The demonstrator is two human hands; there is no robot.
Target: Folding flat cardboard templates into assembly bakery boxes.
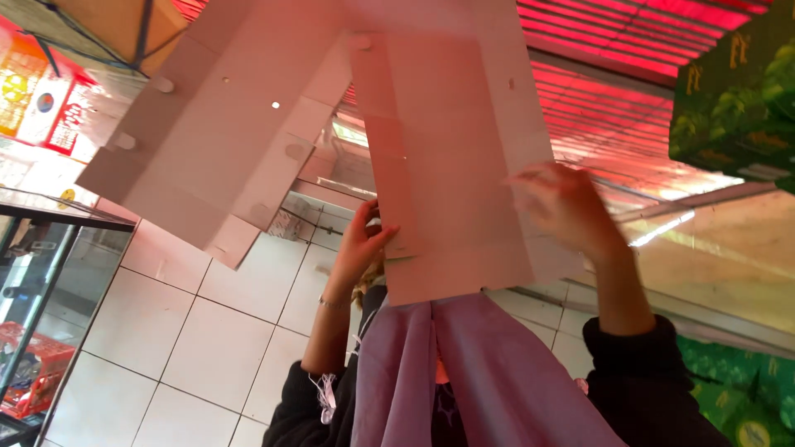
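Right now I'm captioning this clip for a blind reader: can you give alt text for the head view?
Two raised hands, the left hand and the blurred right hand, hold a flat, unfolded cardboard box blank overhead. Lilac fabric hangs below it, with white wall tiles and a glass display case at the left.

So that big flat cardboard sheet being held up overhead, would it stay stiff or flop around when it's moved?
The flat cardboard sheet probably keeps fairly stiff within each panel, but would likely hinge along its visible fold lines. It looks light for its size, since the left hand and right hand hold it up by its lower edge. So broad, it may sway or catch air.
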